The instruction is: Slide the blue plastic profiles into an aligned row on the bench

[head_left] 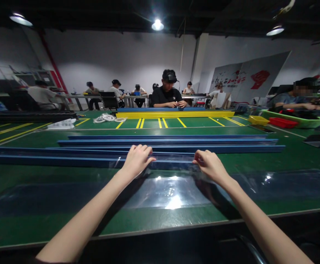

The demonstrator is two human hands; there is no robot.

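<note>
A long strip of clear plastic film [162, 194] lies shiny across the near part of the green table, and part of it is lifted between my hands. My left hand [138, 159] is closed in a pinch on the film, its fingers over the nearest blue rail. About a forearm's width to the right, my right hand [209, 165] pinches the film too, fingertips curled. Behind the film lies the near blue rail [66, 158], running far to the left. Several more long blue rails [231, 149] lie parallel just beyond my hands.
Farther back are a yellow rail [173, 114], coiled white cord [105, 118] and a white plastic bag [61, 124]. At right stand a yellow tray [258, 120], a red tray [283, 122] and a green bin [311, 123]. A person [168, 93] sits opposite; others work around the room.
</note>
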